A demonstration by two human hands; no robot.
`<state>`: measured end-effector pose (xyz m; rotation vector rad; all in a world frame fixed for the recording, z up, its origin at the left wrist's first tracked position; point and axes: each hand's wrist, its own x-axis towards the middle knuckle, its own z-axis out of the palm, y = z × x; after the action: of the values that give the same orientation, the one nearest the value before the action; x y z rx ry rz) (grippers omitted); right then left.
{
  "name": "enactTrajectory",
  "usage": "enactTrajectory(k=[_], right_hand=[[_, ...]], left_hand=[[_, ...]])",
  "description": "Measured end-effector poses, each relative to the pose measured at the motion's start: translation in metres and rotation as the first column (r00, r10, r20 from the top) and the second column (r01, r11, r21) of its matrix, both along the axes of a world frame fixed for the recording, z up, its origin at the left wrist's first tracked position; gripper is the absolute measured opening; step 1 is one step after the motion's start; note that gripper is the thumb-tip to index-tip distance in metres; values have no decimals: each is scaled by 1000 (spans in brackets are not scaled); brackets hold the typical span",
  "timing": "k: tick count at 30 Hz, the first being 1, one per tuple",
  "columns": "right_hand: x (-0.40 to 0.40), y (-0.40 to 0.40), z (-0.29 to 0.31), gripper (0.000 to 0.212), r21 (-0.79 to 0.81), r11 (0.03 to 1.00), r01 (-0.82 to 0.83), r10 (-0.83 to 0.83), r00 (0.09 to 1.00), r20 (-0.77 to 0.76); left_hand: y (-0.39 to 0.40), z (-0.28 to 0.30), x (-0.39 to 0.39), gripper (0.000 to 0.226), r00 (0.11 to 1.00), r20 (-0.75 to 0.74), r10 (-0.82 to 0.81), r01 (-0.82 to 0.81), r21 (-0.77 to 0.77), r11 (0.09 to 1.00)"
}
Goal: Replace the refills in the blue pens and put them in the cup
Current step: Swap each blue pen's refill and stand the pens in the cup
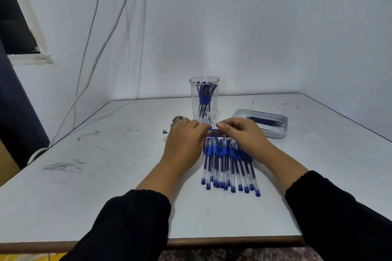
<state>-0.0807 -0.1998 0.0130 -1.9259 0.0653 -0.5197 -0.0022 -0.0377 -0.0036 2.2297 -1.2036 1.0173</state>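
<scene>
Our left hand (pixel 186 135) and right hand (pixel 241 133) pinch one blue clear-barrelled pen (pixel 213 130) between curled fingers, just near the tall clear plastic cup (pixel 204 99). We risk that a loose part rolls into the row of blue pens (pixel 229 163) and gets mixed.

Your way to the cup (pixel 204 99) is short but narrow: the pile of pens (pixel 228 163) lies just before it, the refill tray (pixel 260 123) to its right. Left table (pixel 95 154) side is open.

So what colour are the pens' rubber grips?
Blue grips, seen in the head view.
</scene>
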Motion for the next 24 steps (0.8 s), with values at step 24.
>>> enactTrajectory(k=[24], right_hand=[[-3, -23, 6, 20, 96, 993, 64, -69, 996, 49]], left_hand=[[1, -1, 3, 26, 997, -48, 61, -63, -31, 998]])
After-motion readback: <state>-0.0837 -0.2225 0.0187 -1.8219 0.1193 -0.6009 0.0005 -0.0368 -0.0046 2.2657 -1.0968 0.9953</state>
